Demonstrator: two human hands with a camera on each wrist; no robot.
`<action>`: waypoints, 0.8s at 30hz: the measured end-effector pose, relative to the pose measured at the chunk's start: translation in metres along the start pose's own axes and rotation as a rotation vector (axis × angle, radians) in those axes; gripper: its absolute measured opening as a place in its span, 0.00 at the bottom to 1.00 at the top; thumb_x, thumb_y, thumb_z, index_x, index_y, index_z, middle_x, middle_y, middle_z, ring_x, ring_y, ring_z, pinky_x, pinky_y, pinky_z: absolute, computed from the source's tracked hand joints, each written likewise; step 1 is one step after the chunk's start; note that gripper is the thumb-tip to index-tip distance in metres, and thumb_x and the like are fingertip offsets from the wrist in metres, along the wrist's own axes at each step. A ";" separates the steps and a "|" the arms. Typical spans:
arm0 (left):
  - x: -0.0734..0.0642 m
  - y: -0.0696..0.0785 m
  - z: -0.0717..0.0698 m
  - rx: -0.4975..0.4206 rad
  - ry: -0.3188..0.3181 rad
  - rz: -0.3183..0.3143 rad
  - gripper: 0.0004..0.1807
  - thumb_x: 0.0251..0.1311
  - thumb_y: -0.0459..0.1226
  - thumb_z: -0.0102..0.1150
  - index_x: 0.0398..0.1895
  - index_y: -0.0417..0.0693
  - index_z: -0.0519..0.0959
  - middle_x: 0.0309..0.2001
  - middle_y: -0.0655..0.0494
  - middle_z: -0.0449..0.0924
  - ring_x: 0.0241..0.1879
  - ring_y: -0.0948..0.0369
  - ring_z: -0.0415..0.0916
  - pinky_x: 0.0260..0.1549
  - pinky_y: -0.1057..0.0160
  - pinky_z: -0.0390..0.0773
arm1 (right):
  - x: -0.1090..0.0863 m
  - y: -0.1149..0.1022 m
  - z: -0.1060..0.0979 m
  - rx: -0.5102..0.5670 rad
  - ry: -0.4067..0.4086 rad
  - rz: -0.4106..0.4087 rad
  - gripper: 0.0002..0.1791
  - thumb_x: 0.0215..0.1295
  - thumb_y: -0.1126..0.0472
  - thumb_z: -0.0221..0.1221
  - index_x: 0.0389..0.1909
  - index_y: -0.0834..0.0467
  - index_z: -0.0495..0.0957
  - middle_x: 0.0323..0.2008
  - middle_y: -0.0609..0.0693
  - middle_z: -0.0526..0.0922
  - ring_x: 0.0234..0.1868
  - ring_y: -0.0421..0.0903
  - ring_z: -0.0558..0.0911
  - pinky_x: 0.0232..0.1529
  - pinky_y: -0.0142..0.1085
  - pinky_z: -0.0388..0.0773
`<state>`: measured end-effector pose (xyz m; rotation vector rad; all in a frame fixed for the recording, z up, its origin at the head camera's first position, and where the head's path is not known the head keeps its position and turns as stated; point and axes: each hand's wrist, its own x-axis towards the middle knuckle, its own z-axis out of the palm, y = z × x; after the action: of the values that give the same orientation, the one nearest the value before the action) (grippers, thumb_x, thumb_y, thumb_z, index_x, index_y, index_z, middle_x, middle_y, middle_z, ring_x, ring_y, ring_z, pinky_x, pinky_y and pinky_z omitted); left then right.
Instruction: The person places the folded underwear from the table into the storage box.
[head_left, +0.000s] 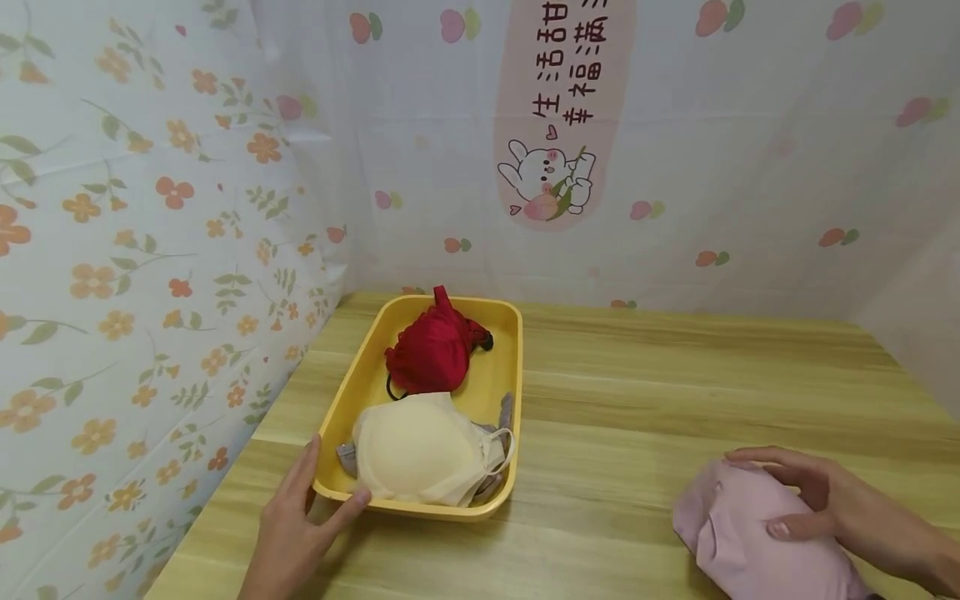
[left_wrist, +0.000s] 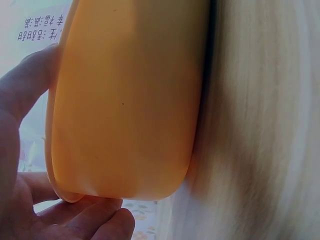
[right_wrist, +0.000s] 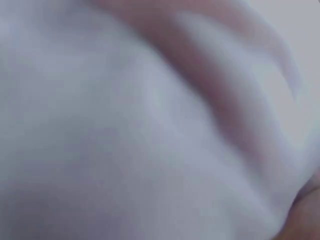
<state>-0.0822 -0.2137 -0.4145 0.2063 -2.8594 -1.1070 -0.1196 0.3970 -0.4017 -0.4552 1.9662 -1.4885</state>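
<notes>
A yellow plastic tray (head_left: 420, 507) stands on the left part of the table. My left hand (head_left: 288, 525) grips its near left corner, thumb at the front rim and fingers along the side; in the left wrist view, fingertips (left_wrist: 120, 225) curl round the tray's corner. Inside lie a red bra (head_left: 431, 354) toward the back and a cream bra (head_left: 420, 450) in front, over something grey (head_left: 506, 408) that is mostly covered. On the right, my right hand (head_left: 847, 512) holds a folded pink bra (head_left: 757, 533) between thumb and fingers. Blurred pink fabric (right_wrist: 110, 135) fills the right wrist view.
The wood-grain table (head_left: 600, 417) stretches between the tray and the pink bra. A floral cloth (head_left: 172, 275) hangs along the left side, and a printed curtain (head_left: 420, 167) with a rabbit picture hangs behind the table.
</notes>
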 end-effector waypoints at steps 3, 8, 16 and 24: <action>0.000 0.001 0.000 -0.001 0.001 0.000 0.59 0.59 0.57 0.67 0.81 0.41 0.44 0.79 0.34 0.48 0.73 0.33 0.58 0.64 0.43 0.72 | 0.007 -0.009 0.003 0.046 0.039 0.005 0.23 0.75 0.72 0.47 0.69 0.63 0.65 0.66 0.27 0.71 0.59 0.26 0.75 0.50 0.41 0.86; 0.002 0.000 0.000 -0.001 -0.032 -0.034 0.60 0.59 0.59 0.66 0.81 0.42 0.42 0.80 0.34 0.45 0.75 0.33 0.55 0.66 0.42 0.71 | 0.028 -0.025 0.016 0.077 0.039 -0.060 0.19 0.73 0.73 0.49 0.62 0.64 0.72 0.65 0.27 0.73 0.62 0.21 0.70 0.49 0.41 0.87; 0.002 -0.001 -0.001 0.003 -0.026 -0.017 0.60 0.59 0.58 0.67 0.81 0.41 0.42 0.80 0.33 0.45 0.74 0.32 0.55 0.65 0.43 0.71 | 0.074 -0.072 0.043 0.116 0.035 -0.099 0.20 0.72 0.71 0.53 0.62 0.58 0.75 0.65 0.34 0.73 0.60 0.35 0.79 0.46 0.39 0.88; 0.001 0.000 -0.001 -0.014 -0.006 0.013 0.59 0.60 0.58 0.66 0.81 0.41 0.43 0.79 0.34 0.48 0.74 0.33 0.57 0.64 0.44 0.70 | 0.123 -0.119 0.082 0.176 0.102 -0.062 0.22 0.68 0.66 0.62 0.62 0.56 0.77 0.71 0.54 0.67 0.52 0.44 0.83 0.45 0.38 0.88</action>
<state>-0.0832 -0.2143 -0.4136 0.1833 -2.8525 -1.1270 -0.1689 0.2257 -0.3364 -0.3735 1.8918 -1.7380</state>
